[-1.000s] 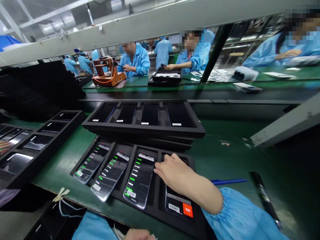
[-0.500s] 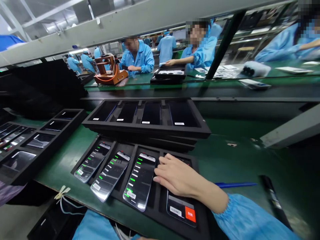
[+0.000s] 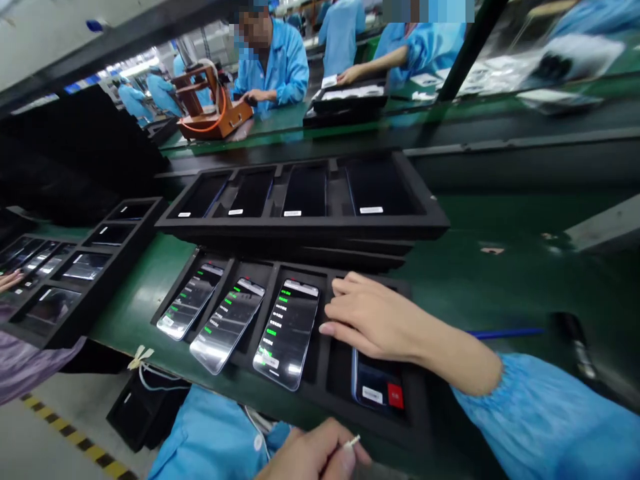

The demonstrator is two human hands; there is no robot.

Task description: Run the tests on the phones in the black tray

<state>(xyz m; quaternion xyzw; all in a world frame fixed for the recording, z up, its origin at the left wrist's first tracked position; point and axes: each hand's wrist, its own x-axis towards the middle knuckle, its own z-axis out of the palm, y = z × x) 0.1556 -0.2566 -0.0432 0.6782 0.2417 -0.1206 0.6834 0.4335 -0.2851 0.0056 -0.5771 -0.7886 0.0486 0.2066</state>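
Running left to right across the lower half of the frame, a black foam tray (image 3: 320, 373) on the green counter (image 3: 480, 280) holds three lit phones (image 3: 287, 333) with green lines on their screens, then a fourth phone (image 3: 376, 390) showing a red square. The right hand (image 3: 373, 320) lies flat over that fourth phone, fingers spread and clamped on nothing. The step looks like checking the phone with the red mark; lifting it would call for curling the fingers under its edge. At bottom centre the left hand (image 3: 313, 457) pinches a small white-tipped stick (image 3: 351, 441), cut off by the frame. The hand hides the fourth screen's upper part, and the text is unreadable.
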